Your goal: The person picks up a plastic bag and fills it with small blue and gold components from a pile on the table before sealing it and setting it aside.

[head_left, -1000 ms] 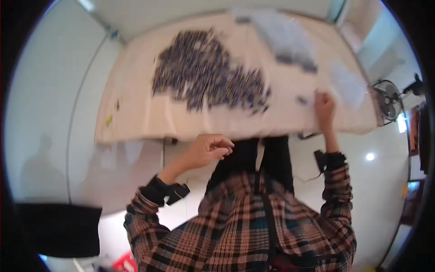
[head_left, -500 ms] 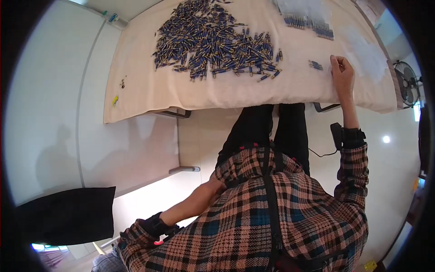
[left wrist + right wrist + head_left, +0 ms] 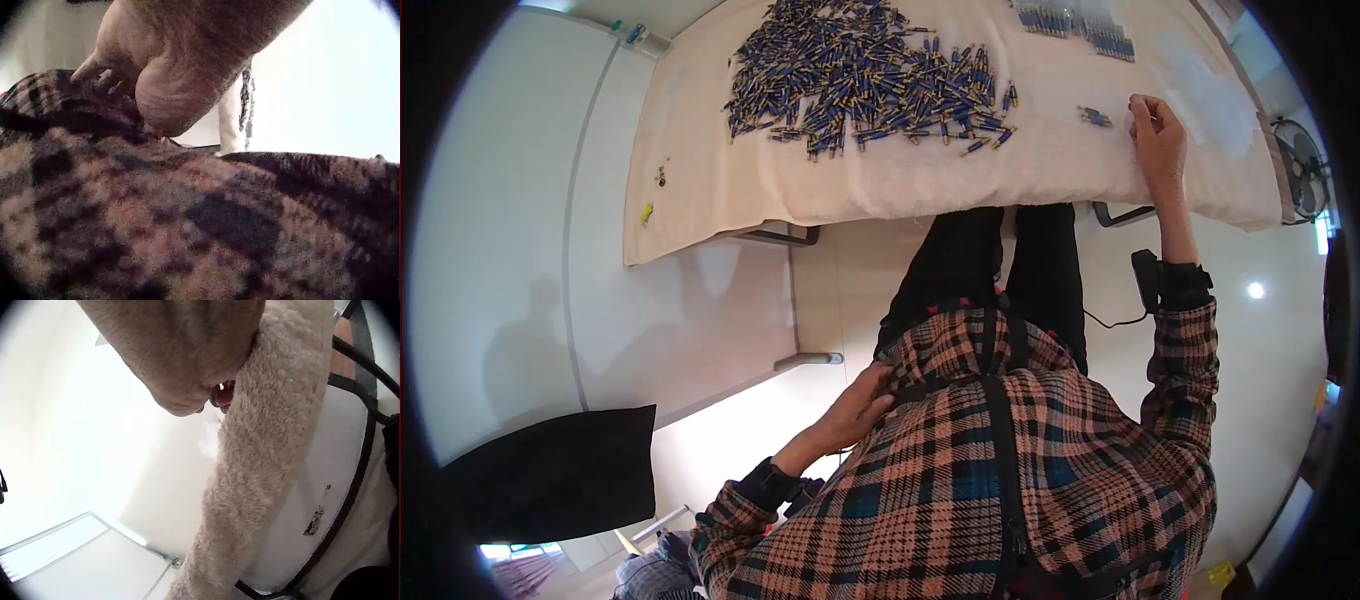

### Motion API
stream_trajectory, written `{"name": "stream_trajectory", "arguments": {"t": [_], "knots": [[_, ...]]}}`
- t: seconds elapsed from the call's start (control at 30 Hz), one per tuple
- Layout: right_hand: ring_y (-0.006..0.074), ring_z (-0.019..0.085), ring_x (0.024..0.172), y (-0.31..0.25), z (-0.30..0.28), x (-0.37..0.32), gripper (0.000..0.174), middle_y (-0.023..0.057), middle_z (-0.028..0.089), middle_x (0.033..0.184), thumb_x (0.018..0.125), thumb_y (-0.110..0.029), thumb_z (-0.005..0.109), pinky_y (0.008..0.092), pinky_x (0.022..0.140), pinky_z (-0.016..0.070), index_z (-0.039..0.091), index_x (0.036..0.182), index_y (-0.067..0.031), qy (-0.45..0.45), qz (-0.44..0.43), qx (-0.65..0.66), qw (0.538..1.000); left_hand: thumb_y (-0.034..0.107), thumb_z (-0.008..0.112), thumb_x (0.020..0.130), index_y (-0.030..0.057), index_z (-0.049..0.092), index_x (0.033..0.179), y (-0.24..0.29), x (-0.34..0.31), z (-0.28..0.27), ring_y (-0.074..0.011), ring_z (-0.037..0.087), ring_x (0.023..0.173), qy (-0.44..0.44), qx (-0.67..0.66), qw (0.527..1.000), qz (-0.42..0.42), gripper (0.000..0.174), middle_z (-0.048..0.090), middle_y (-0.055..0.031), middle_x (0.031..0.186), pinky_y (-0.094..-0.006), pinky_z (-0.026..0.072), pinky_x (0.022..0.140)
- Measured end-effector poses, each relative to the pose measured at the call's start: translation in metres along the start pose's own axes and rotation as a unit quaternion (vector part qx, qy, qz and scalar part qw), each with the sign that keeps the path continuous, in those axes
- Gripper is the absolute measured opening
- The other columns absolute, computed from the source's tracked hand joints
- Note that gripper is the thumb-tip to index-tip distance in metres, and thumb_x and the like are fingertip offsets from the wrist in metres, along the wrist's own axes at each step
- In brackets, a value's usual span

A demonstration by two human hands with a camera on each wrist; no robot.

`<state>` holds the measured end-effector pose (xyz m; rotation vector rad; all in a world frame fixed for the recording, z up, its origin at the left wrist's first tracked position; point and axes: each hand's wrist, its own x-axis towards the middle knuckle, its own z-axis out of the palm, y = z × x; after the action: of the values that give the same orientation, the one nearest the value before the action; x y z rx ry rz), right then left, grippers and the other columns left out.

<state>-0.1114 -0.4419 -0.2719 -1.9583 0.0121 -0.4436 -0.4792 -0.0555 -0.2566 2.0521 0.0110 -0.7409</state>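
Note:
In the head view my left hand point(image 3: 855, 412) lies against the front of the plaid jacket point(image 3: 920, 450) at waist height, fingers fairly straight on the cloth. The left wrist view shows that hand point(image 3: 181, 69) close over the jacket fabric. My right hand point(image 3: 1160, 150) rests on the cream fleecy cover point(image 3: 1040, 170) near the table's front edge, its fingers loosely bent and nothing visible in them. Just left of it lies a small group of blue cylinders with brass-coloured ends point(image 3: 1095, 117). A wide heap of the same blue cylinders point(image 3: 870, 90) spreads across the table's middle.
Clear plastic bags point(image 3: 1205, 95) lie on the cover to the right. Rows of cylinders in a clear pack point(image 3: 1110, 42) are at the back. A yellow item point(image 3: 646, 214) lies near the left corner. A fan point(image 3: 1297, 170) stands beyond the right edge.
My left hand has come back from the table's front edge to the jacket front. My right hand stays by the small group of cylinders. The head view has shifted.

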Motion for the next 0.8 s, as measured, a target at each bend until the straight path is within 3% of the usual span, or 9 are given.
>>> {"name": "stream_trajectory", "arguments": {"t": [0.2, 0.4, 0.47, 0.53, 0.57, 0.63, 0.67, 0.73, 0.8], "knots": [[0.0042, 0.047, 0.058, -0.005, 0.001, -0.001, 0.021, -0.0032, 0.055, 0.067, 0.092, -0.022, 0.059, 0.0195, 0.054, 0.0382, 0.063, 0.092, -0.0005, 0.011, -0.018, 0.005, 1.000, 0.012, 0.054, 0.093, 0.0002, 0.051, 0.122, 0.032, 0.037, -0.049, -0.0198, 0.059, 0.104, 0.023, -0.004, 0.998, 0.057, 0.031, 0.060, -0.0135, 0.112, -0.0305, 0.0477, 0.086], [0.0041, 0.049, 0.061, -0.006, -0.006, -0.007, 0.017, -0.0026, 0.055, 0.070, 0.092, -0.018, 0.059, 0.0177, 0.055, 0.0393, 0.061, 0.096, -0.0013, 0.027, -0.033, 0.052, 0.998, 0.011, 0.058, 0.090, 0.0010, 0.058, 0.113, 0.063, 0.084, -0.090, -0.0177, 0.065, 0.086, 0.115, -0.033, 0.988, 0.100, 0.025, 0.067, -0.0090, 0.093, -0.0290, 0.0497, 0.076], [0.0061, 0.053, 0.068, -0.028, -0.002, -0.016, 0.014, 0.0001, 0.058, 0.078, 0.090, -0.014, 0.060, 0.0193, 0.058, 0.0426, 0.061, 0.097, -0.0016, 0.075, -0.107, 0.013, 0.991, 0.011, 0.059, 0.089, 0.0014, 0.058, 0.112, 0.069, 0.097, -0.103, -0.0173, 0.065, 0.084, 0.135, -0.027, 0.984, 0.115, 0.025, 0.068, -0.0087, 0.091, -0.0290, 0.0497, 0.075], [0.0070, 0.055, 0.072, -0.058, 0.005, -0.021, 0.014, 0.0015, 0.059, 0.082, 0.090, -0.012, 0.061, 0.0200, 0.060, 0.0443, 0.061, 0.098, -0.0018, 0.101, -0.152, -0.008, 0.983, 0.008, 0.061, 0.085, 0.0017, 0.059, 0.108, 0.078, 0.116, -0.124, -0.0211, 0.063, 0.080, 0.236, 0.104, 0.955, 0.149, 0.024, 0.065, -0.0115, 0.090, -0.0307, 0.0490, 0.072], [0.0093, 0.057, 0.078, -0.076, 0.010, -0.026, 0.015, 0.0034, 0.060, 0.089, 0.087, -0.009, 0.062, 0.0218, 0.063, 0.0460, 0.061, 0.100, -0.0022, 0.044, -0.189, -0.012, 0.981, 0.008, 0.061, 0.085, 0.0017, 0.059, 0.108, 0.079, 0.128, -0.135, -0.0211, 0.063, 0.080, 0.238, 0.102, 0.954, 0.154, 0.024, 0.065, -0.0115, 0.090, -0.0307, 0.0490, 0.072], [0.0165, 0.061, 0.086, -0.101, 0.033, -0.036, 0.023, 0.0073, 0.062, 0.097, 0.082, -0.004, 0.064, 0.0263, 0.068, 0.0489, 0.061, 0.105, -0.0036, -0.082, -0.232, -0.004, 0.969, 0.006, 0.062, 0.081, 0.0027, 0.057, 0.107, 0.077, 0.156, -0.156, -0.0292, 0.060, 0.078, 0.330, 0.227, 0.877, 0.264, 0.027, 0.061, -0.0139, 0.091, -0.0362, 0.0481, 0.069], [0.0216, 0.063, 0.088, -0.110, 0.049, -0.039, 0.029, 0.0093, 0.062, 0.100, 0.079, -0.002, 0.066, 0.0291, 0.071, 0.0501, 0.061, 0.107, -0.0046, -0.150, -0.238, 0.009, 0.959, 0.006, 0.062, 0.081, 0.0027, 0.057, 0.107, 0.081, 0.168, -0.162, -0.0292, 0.060, 0.078, 0.328, 0.228, 0.876, 0.269, 0.027, 0.061, -0.0139, 0.091, -0.0362, 0.0481, 0.069], [0.0305, 0.060, 0.099, -0.132, 0.080, -0.044, 0.040, 0.0137, 0.060, 0.108, 0.074, -0.003, 0.069, 0.0363, 0.082, 0.0498, 0.060, 0.113, -0.0070, -0.218, -0.351, -0.050, 0.909, 0.007, 0.062, 0.078, 0.0042, 0.052, 0.107, 0.092, 0.190, -0.172, -0.0357, 0.059, 0.083, 0.350, 0.307, 0.846, 0.261, 0.031, 0.056, -0.0162, 0.091, -0.0448, 0.0479, 0.068], [0.0355, 0.052, 0.111, -0.142, 0.118, -0.044, 0.043, 0.0168, 0.056, 0.118, 0.073, -0.007, 0.070, 0.0413, 0.094, 0.0442, 0.060, 0.115, -0.0090, -0.277, -0.361, -0.089, 0.886, 0.007, 0.062, 0.078, 0.0043, 0.052, 0.107, 0.103, 0.205, -0.176, -0.0362, 0.059, 0.083, 0.335, 0.321, 0.850, 0.249, 0.031, 0.056, -0.0164, 0.093, -0.0450, 0.0477, 0.068]]}}
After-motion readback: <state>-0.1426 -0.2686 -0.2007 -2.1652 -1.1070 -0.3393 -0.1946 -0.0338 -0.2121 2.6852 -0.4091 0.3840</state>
